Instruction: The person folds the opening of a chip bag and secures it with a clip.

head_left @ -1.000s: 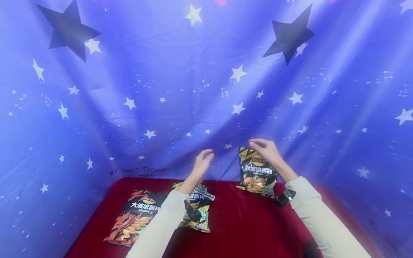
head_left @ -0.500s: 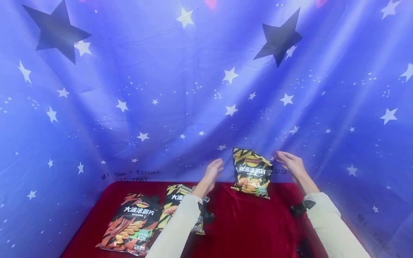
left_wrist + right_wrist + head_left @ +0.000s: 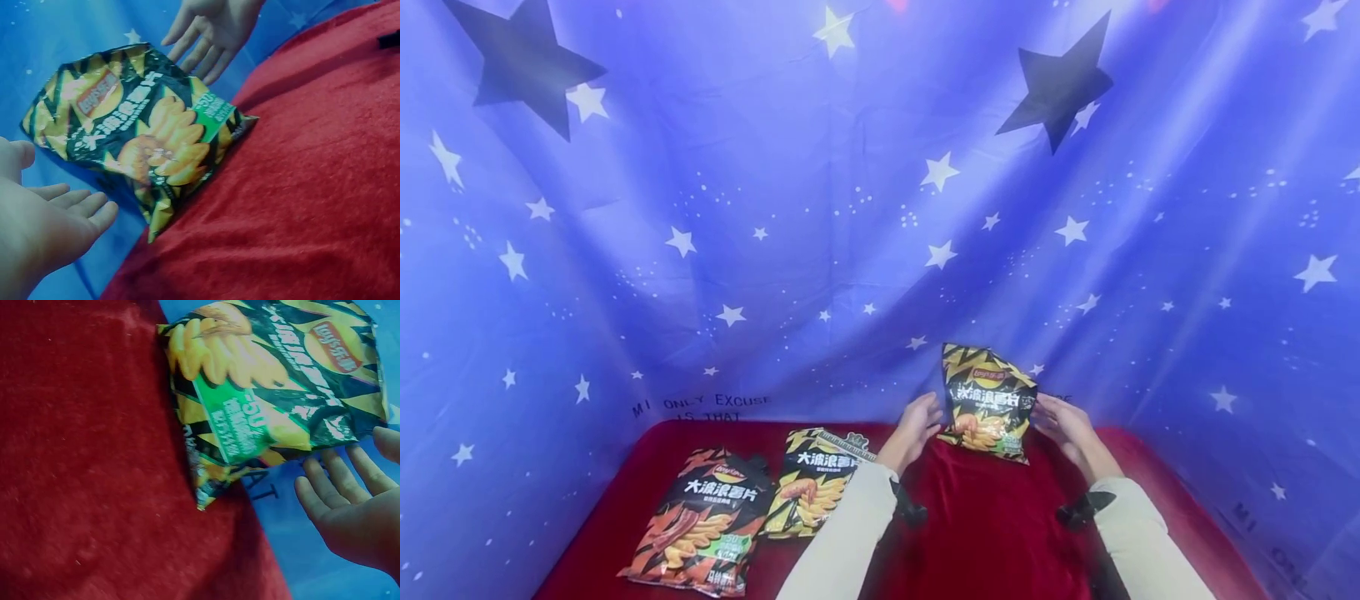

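Note:
A yellow-and-black bag of potato chips (image 3: 988, 408) stands upright at the back of the red cloth, leaning against the blue curtain. My left hand (image 3: 917, 427) is just off the bag's left side, fingers extended; the left wrist view shows a gap between that hand (image 3: 56, 219) and the bag (image 3: 144, 119). On the opposite side, my right hand (image 3: 1067, 423) has its fingers straight at the bag's right edge. In the right wrist view, the fingertips of this hand (image 3: 356, 506) reach the edge of the bag (image 3: 269, 381); whether they touch it I cannot tell.
An orange-and-black chip bag (image 3: 700, 525) lies at the left on the red cloth (image 3: 985, 525). Beside it is another yellow-and-black chip bag (image 3: 808, 487), partly behind my left sleeve, with a pale ruler-like strip (image 3: 848, 444) at its top. A starry blue curtain (image 3: 850, 250) hangs behind.
My right hand left the standing bag's top corner, swung out right, then came back in to its right edge. My left hand moved right, closer to the bag, which stays standing.

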{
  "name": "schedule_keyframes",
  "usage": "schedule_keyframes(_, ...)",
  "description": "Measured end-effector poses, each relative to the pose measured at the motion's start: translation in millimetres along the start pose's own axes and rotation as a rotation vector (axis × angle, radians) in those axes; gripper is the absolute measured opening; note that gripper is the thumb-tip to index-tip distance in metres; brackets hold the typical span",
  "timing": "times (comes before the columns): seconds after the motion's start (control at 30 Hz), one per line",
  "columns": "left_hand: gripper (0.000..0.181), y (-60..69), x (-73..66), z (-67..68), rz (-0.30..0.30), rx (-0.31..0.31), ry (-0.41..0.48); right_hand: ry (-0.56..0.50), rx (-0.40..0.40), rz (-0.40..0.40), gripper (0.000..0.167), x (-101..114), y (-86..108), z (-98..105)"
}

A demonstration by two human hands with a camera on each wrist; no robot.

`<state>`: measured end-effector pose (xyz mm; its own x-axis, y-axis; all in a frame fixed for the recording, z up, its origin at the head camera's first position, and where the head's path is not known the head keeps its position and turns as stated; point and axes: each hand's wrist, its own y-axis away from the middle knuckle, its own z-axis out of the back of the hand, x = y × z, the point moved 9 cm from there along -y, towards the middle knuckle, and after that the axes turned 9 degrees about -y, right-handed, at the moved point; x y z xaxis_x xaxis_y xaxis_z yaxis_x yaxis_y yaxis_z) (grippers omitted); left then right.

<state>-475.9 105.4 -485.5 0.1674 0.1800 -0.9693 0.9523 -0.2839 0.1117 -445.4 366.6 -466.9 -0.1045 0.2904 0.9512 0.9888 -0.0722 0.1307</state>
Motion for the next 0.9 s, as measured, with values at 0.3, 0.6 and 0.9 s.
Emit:
schedule_keyframes(0.3, 0.057, -0.7, 2.8, -15.7, 0.005, 0.058, 0.079, 0.058, -0.02, -0.039, 0.072, -13, -4.7, -10)
schedule_keyframes(0.6, 0.053, 3.0, 0.6, -15.9, 0.006, 0.036, 0.083, 0.064, -0.063, -0.03, 0.066, -11, -1.7, -10)
schedule_keyframes(0.9, 0.046, 6.3, -2.0, -12.9, 0.015, -0.03, 0.036, 0.03, -0.065, 0.002, 0.008, -6, 0.8, -14)
